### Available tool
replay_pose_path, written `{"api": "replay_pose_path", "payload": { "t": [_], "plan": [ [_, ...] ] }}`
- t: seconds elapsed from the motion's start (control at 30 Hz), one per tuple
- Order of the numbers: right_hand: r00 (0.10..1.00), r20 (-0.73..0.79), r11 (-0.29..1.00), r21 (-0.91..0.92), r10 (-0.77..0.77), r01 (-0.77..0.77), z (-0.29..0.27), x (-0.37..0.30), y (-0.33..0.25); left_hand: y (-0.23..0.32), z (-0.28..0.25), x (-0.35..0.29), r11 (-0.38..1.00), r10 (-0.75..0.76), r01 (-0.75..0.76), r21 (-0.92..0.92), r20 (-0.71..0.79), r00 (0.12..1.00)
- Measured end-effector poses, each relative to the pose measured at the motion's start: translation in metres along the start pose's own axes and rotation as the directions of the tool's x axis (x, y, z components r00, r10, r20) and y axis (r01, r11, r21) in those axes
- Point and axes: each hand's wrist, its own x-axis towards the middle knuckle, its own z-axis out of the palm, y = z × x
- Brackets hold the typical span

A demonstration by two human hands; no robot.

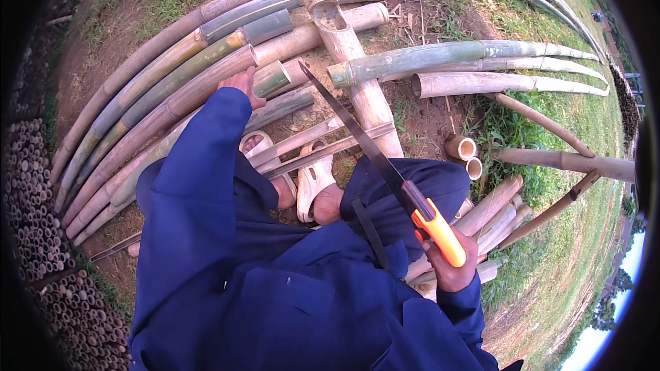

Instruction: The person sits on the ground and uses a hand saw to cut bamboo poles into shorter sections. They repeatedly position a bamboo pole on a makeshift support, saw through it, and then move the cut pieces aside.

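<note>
My right hand [454, 261] is wrapped round the orange handle of a hand saw [375, 154]. Its long dark blade points up and to the left, with the tip near the cut ends of the bamboo poles, apart from any cut. My left hand [242, 86] grips a bamboo pole [273, 78] close to its green cut end; the sleeve hides part of the hand. Several more bamboo poles [206, 93] lie side by side, curving off to the left. Their ends rest across or beside a thick notched bamboo log [347, 55].
My feet in pale clogs [316, 178] stand behind split bamboo strips [330, 148]. More poles [426, 58] lie at the right, near short bamboo pieces [462, 147] and a pole frame [564, 159]. Stacked cut bamboo [41, 199] fills the far left. Grass [550, 233] spreads at the right.
</note>
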Motion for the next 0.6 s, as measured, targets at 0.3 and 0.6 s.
{"api": "replay_pose_path", "payload": {
  "t": [0.3,0.6],
  "plan": [
    [0.894,-0.427,0.959,0.167,-0.138,0.227,-0.021,0.017,0.022,-0.063,-0.045,-0.021,0.999,-0.025,0.020,-0.033,-0.158,0.987],
    [0.840,-0.351,0.857,0.162,-0.413,0.489,0.052,0.120,0.025,-0.106,-0.112,-0.051,0.987,-0.142,0.105,-0.121,-0.360,0.922]
  ]
}}
